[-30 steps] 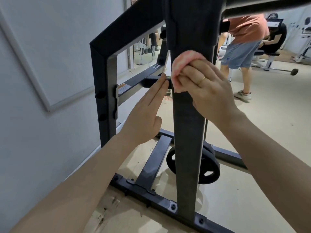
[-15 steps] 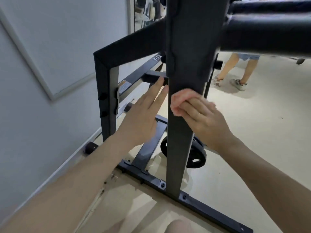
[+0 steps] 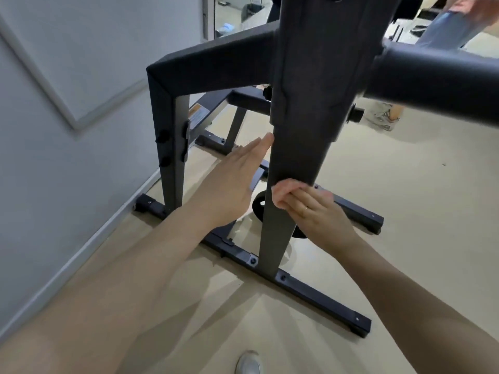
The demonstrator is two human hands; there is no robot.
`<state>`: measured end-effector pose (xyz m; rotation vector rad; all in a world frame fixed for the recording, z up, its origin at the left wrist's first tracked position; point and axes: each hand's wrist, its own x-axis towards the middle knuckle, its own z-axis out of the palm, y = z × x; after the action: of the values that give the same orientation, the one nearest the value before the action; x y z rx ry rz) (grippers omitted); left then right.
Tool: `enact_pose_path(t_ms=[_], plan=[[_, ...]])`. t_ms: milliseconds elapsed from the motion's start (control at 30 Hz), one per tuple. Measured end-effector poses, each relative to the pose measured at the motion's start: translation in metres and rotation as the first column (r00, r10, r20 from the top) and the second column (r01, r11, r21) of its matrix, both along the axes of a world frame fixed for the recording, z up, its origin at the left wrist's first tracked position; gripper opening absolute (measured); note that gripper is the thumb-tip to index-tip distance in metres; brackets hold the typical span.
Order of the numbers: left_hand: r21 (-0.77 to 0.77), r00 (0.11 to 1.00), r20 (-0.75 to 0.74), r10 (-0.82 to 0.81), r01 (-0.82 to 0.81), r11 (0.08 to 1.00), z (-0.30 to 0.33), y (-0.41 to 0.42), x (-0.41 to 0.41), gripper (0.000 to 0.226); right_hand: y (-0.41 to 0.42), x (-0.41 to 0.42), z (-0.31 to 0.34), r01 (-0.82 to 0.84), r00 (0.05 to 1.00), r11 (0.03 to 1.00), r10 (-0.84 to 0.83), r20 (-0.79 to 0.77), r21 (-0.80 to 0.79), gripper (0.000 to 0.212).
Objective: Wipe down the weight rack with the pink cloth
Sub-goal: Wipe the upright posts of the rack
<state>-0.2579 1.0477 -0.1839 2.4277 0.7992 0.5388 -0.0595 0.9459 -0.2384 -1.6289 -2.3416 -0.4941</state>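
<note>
Two bare hands are recorded in the head view, both at the near upright of the weight rack [image 3: 294, 157]. The left hand [image 3: 232, 179] is held flat with fingers straight and together, its fingertips [image 3: 266, 139] touching the left edge of the upright; nothing is held in it. The right hand [image 3: 316, 211] is set lower on the same post, fingers curled over the pink cloth [image 3: 282, 186], which is pressed against the post's front face; only a small fold of cloth is seen above the knuckles. A ring [image 3: 306, 208] is worn on one finger of that hand.

The rack is seen as dark metal, with base rails [image 3: 310, 290] bolted flat on a beige floor [image 3: 405, 198]. A black weight plate [image 3: 258, 209] is partly hidden behind the post. A thick dark bar [image 3: 437, 79] is seen projecting rightward. A pale wall [image 3: 67, 76] is noted at left. Another person's legs [image 3: 445, 31] and sneaker [image 3: 384, 118] are catalogued at upper right, and a white shoe tip [image 3: 249, 363] at the bottom edge.
</note>
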Motion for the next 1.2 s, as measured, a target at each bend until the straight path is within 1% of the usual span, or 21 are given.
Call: enact_pose_path(t_ms=[33,67,100,133,167,200,267,333,367,433,500,567,667,767,800,867,933,1000,1067,1133,1200], plan=[[0.027,1.000,-0.025,-0.014,0.014,1.000,0.000,-0.001,0.000,0.091,-0.003,-0.002,0.002,-0.009,0.999,0.999,0.007,-0.031,-0.044,0.034],[0.064,0.998,-0.043,-0.037,0.040,0.997,-0.001,-0.003,0.000,0.091,-0.007,0.001,-0.001,-0.043,0.999,0.999,0.043,0.003,-0.026,0.038],[0.099,0.997,-0.057,-0.054,0.060,0.993,-0.003,-0.007,0.000,0.091,-0.008,0.002,-0.002,-0.078,0.994,0.997,0.079,0.082,-0.011,0.042],[0.128,0.997,-0.058,-0.056,0.063,0.990,-0.007,-0.011,0.002,0.091,-0.005,0.004,0.005,-0.088,0.993,0.995,0.084,0.085,0.046,0.044],[0.155,0.998,-0.039,-0.044,0.050,0.987,-0.010,-0.015,0.004,0.091,0.000,0.008,0.012,-0.081,0.997,0.990,0.081,0.009,0.112,0.045],[0.178,1.000,-0.007,-0.022,0.023,0.984,-0.014,-0.020,0.009,0.091,0.003,0.008,0.021,-0.017,0.994,0.984,0.036,-0.103,0.176,0.046],[0.219,0.999,0.039,0.033,-0.041,0.975,-0.022,-0.030,0.021,0.089,0.004,0.009,0.027,0.125,0.945,0.981,-0.073,-0.318,0.148,0.046],[0.281,0.994,0.074,0.081,-0.099,0.955,-0.032,-0.039,0.035,0.088,0.005,0.005,0.020,0.142,0.858,0.989,-0.105,-0.503,0.036,0.044],[0.301,0.990,0.090,0.108,-0.130,0.945,-0.037,-0.042,0.043,0.088,0.007,0.003,0.015,0.131,0.826,0.991,-0.117,-0.552,-0.014,0.048],[0.285,0.979,0.118,0.164,-0.191,0.939,-0.047,-0.049,0.057,0.090,0.008,0.007,-0.001,0.118,0.801,0.990,-0.144,-0.581,-0.083,0.054],[0.253,0.960,0.173,0.218,-0.258,0.933,-0.054,-0.058,0.068,0.091,0.010,0.017,-0.009,0.056,0.774,0.993,-0.110,-0.624,-0.105,0.056],[0.203,0.943,0.185,0.276,-0.311,0.928,-0.061,-0.068,0.076,0.097,0.016,0.024,-0.006,-0.011,0.762,0.998,-0.037,-0.647,-0.069,0.056],[0.151,0.909,0.201,0.365,-0.397,0.905,-0.072,-0.071,0.083,0.110,0.037,0.030,0.004,-0.095,0.764,0.991,0.134,-0.631,0.094,0.053],[0.213,0.912,0.202,0.357,-0.397,0.893,-0.088,-0.066,0.088,0.108,0.053,0.037,-0.009,-0.175,0.762,0.956,0.282,-0.583,0.233,0.053],[0.241,0.911,0.216,0.352,-0.399,0.885,-0.096,-0.065,0.088,0.103,0.052,0.040,-0.020,-0.198,0.781,0.946,0.311,-0.541,0.256,0.052],[0.266,0.894,0.265,0.362,-0.428,0.864,-0.113,-0.067,0.091,0.093,0.043,0.044,-0.048,-0.231,0.812,0.940,0.328,-0.482,0.250,0.048],[0.234,0.875,0.301,0.380,-0.454,0.860,-0.126,-0.068,0.095,0.092,0.037,0.046,-0.065,-0.233,0.819,0.941,0.326,-0.472,0.245,0.044],[0.231,0.862,0.341,0.374,-0.463,0.856,-0.134,-0.063,0.098,0.096,0.045,0.041,-0.061,-0.221,0.764,0.922,0.366,-0.531,0.318,0.043],[0.285,0.858,0.375,0.350,-0.466,0.838,-0.137,-0.055,0.100,0.093,0.063,0.034,-0.045,-0.199,0.712,0.876,0.437,-0.550,0.439,0.045],[0.340,0.866,0.382,0.323,-0.457,0.822,-0.134,-0.049,0.102,0.086,0.075,0.035,-0.032,-0.202,0.698,0.827,0.497,-0.515,0.525,0.049],[0.376,0.878,0.362,0.312,-0.444,0.813,-0.131,-0.045,0.102,0.086,0.075,0.041,-0.037,-0.228,0.710,0.825,0.504,-0.491,0.518,0.052]])
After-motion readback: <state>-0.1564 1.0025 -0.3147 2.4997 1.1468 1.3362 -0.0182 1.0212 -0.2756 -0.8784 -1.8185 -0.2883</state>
